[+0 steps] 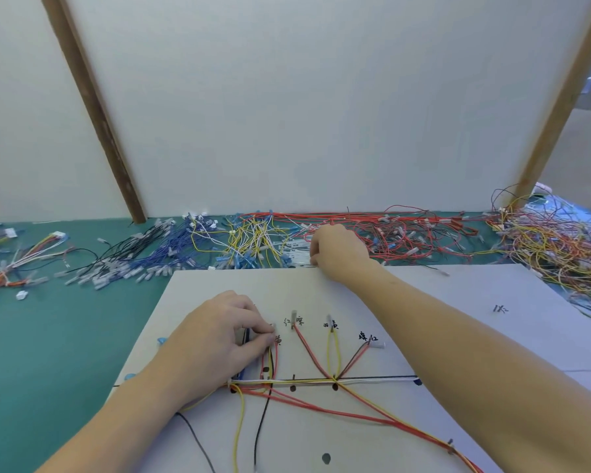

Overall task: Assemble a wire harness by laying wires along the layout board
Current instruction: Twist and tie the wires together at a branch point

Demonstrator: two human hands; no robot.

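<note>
While our left hand [215, 339] pinches wire ends [270, 349] on the near layout board [423, 336], our right hand [338, 252] curls into white wires [296, 249] just beyond its far edge.

Bright, even light; wide-angle edge distortion

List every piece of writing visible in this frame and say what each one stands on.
All of it is handwritten on the layout board, in black Chinese characters.
"红 棕" beside the red wire end.
"棕 红" at the right branch.
A two-character label by the yellow wire loop: too blurred to read.
A character at the left hand: partly covered, unreadable.
A mark far right: illegible.
</note>
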